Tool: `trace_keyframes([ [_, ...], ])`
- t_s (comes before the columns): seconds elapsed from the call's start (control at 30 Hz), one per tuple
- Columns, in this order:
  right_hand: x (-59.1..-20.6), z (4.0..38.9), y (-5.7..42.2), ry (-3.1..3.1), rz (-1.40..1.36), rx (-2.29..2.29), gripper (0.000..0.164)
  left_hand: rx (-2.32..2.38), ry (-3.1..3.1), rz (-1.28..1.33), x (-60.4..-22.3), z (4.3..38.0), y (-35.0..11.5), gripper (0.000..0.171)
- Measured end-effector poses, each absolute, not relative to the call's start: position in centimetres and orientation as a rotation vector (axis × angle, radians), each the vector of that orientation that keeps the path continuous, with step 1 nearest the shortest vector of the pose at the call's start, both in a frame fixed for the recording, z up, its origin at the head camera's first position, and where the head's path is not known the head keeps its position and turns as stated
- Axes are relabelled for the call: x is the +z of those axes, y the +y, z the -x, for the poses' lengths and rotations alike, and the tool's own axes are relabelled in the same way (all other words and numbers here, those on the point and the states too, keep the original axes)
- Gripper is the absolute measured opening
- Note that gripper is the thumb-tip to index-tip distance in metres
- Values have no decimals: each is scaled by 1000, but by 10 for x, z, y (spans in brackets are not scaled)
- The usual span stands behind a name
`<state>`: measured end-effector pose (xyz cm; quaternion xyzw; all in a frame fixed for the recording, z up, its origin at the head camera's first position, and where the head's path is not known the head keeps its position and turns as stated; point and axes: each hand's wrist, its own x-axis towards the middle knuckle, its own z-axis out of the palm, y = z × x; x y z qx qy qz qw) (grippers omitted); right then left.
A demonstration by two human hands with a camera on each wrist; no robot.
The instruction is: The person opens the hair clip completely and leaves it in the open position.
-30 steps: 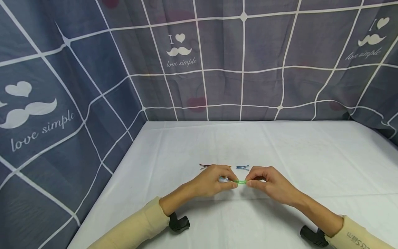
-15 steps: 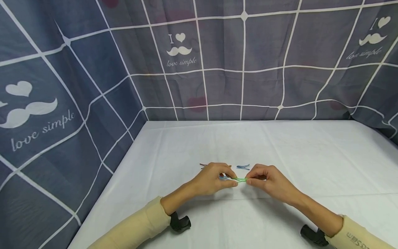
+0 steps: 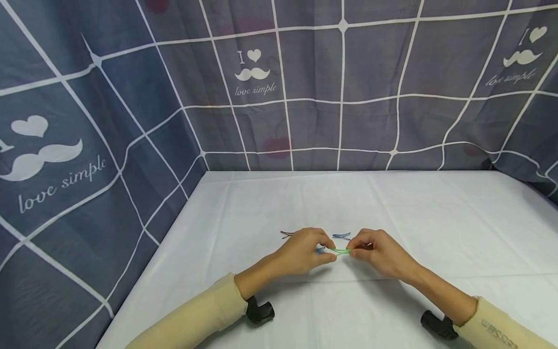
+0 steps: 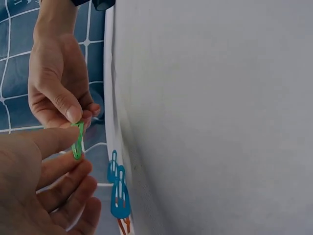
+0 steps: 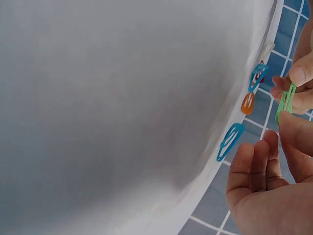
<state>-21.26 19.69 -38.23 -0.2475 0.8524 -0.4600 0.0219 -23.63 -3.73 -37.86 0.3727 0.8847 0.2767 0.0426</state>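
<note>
Between both hands, just above the white tabletop, is a green snap hair clip (image 3: 342, 252). My right hand (image 3: 383, 252) pinches one end of it between thumb and forefinger, the other fingers loosely bent in the right wrist view. At the opposite end, my left hand (image 3: 301, 252) has its thumb and forefinger on the clip, the tips a little apart. The green clip (image 5: 286, 102) shows its slotted frame in the right wrist view, and its arms look parted in the head view.
A blue hair clip (image 3: 341, 236) lies beyond the hands. Another blue clip (image 3: 320, 249) and a dark reddish clip (image 3: 286, 233) are partly hidden by the left hand. An orange clip (image 5: 248, 104) lies among them. A checked curtain (image 3: 305, 121) stands behind the white table (image 3: 427, 208).
The green clip, seen flat a second ago, now shows its arms spread. Both hands have shifted slightly right, and the left fingertips have parted a little. The loose clips lie where they were.
</note>
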Motion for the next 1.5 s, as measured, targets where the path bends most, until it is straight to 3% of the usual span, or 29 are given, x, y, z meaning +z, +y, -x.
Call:
trace_keyframes([
  [0.5, -387, 233, 196, 2693, 681, -1285, 9, 627, 2788, -1113, -383, 252, -26, 20],
  [1.5, -393, 233, 194, 2730, 670, -1158, 14, 661, 2774, -1111, -386, 251, -27, 20],
])
